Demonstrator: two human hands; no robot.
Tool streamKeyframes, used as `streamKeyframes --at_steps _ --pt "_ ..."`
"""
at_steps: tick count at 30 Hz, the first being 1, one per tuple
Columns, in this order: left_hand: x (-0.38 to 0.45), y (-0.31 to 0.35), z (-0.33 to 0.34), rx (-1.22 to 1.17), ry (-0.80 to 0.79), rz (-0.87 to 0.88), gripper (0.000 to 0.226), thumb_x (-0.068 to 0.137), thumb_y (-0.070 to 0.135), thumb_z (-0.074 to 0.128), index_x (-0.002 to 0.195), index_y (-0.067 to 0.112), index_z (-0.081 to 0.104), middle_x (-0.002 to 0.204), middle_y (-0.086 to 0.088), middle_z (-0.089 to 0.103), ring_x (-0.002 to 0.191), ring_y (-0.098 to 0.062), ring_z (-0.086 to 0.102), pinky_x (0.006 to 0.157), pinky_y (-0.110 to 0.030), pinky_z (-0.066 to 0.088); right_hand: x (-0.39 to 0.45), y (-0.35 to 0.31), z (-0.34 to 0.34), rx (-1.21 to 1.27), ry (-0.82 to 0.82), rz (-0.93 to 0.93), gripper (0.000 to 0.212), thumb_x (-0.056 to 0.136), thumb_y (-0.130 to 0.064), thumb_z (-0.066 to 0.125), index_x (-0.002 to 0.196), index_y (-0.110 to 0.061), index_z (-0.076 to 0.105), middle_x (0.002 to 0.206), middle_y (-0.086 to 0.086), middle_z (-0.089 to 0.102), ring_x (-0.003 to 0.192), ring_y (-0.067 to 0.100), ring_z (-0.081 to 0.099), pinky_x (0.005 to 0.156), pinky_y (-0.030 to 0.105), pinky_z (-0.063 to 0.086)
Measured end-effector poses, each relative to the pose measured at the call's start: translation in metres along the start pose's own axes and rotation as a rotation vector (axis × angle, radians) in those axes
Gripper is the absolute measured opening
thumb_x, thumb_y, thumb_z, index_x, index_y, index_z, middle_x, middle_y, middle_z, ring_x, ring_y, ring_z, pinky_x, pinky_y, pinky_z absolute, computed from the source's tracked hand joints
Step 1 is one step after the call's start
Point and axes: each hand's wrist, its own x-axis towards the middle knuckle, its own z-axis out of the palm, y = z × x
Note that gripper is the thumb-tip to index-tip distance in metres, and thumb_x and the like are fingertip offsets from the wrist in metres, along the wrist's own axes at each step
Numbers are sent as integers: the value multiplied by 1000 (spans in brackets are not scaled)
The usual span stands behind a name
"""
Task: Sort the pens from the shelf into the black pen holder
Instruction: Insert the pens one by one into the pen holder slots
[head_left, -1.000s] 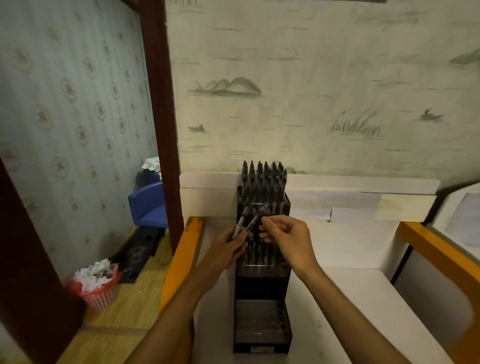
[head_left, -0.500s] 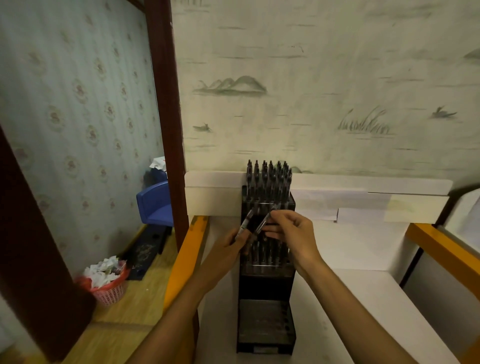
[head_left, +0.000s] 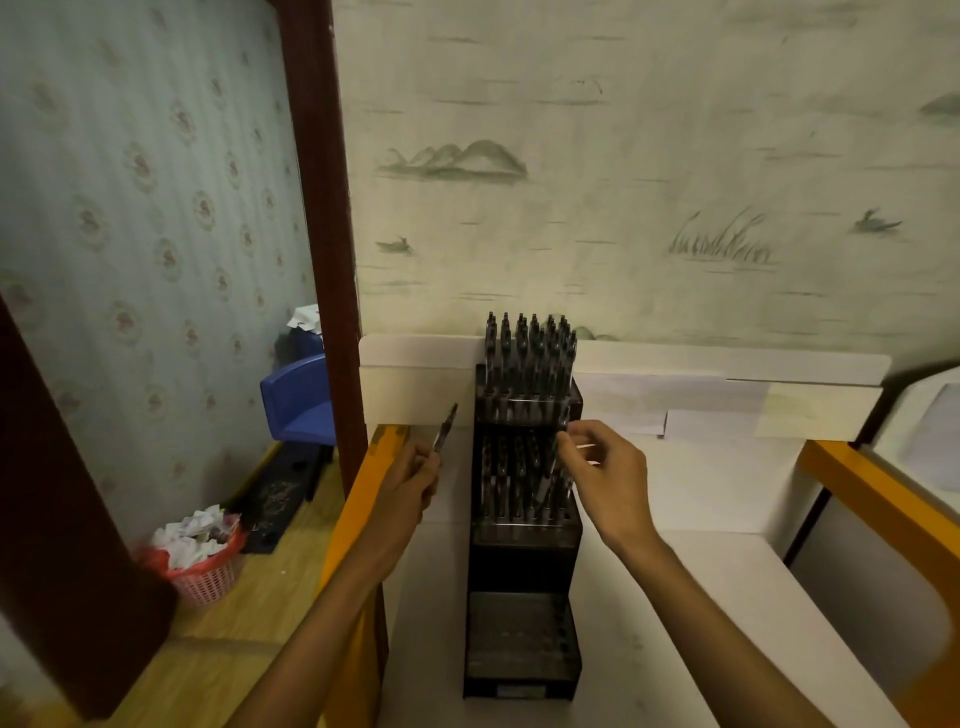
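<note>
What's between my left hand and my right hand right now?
In the head view, the black pen holder stands between them, its middle tier of pens in the gap. The left hand holds one pen; the right hand is at the holder's right edge.

Tiered black pen holder (head_left: 522, 571) on white bench (head_left: 727, 597), top tier full of pens (head_left: 530, 353), left hand (head_left: 410, 478) gripping one pen (head_left: 445, 428), right hand (head_left: 605, 467) pinching another at middle tier

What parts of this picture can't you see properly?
- Head view: the right hand covers part of the pen it pinches at the black pen holder.
- The left hand hides its pen's lower end.
- Bottom tier's holes: too dark.
- Both elbows: cut off by the bottom edge.
</note>
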Motion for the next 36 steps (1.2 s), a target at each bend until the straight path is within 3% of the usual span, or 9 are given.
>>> streamKeyframes --at_steps 4,6,12,23,29,36 --pt "6 -5 -3 -52 16 -56 20 104 18 48 88 14 59 57 8 53 50 -7 45 44 -16 34 -4 1 4 -57 -39 -42 12 91 -26 68 96 -37 65 82 -25 66 82 -5 64 66 6 49" --pt "9 -7 -6 -97 -9 -89 21 104 16 46 88 9 57 54 5 51 49 -11 42 42 -17 32 -5 3 6 -82 -56 -51 13 91 -26 68 97 -38 65 81 -27 65 83 -6 64 66 5 49" --pt "5 -12 -4 -136 -19 -47 21 105 22 47 90 9 57 56 2 48 44 -9 39 41 -21 28 -9 13 9 -175 -121 -66 17 93 -23 66 109 -19 71 84 -23 64 88 -13 61 70 1 45" --pt "4 -12 -2 -58 -34 -50 24 105 25 45 94 11 61 56 6 47 47 -6 39 44 -19 28 -8 17 12 -181 -128 -57 17 93 -24 66 109 -21 72 84 -27 64 87 -12 62 70 1 46" --pt "6 -11 -2 -67 -17 -77 24 105 24 45 92 11 61 56 4 46 48 -9 37 44 -21 27 -12 23 14 -242 -196 -49 16 93 -27 67 107 -20 72 83 -19 67 80 -7 65 70 5 49" --pt "6 -12 -1 -77 -22 -95 26 106 25 44 96 13 65 61 0 45 49 -10 37 47 -24 26 -22 31 12 -321 -244 -47 15 93 -23 67 104 -16 74 79 -15 67 71 -8 62 68 -1 43"
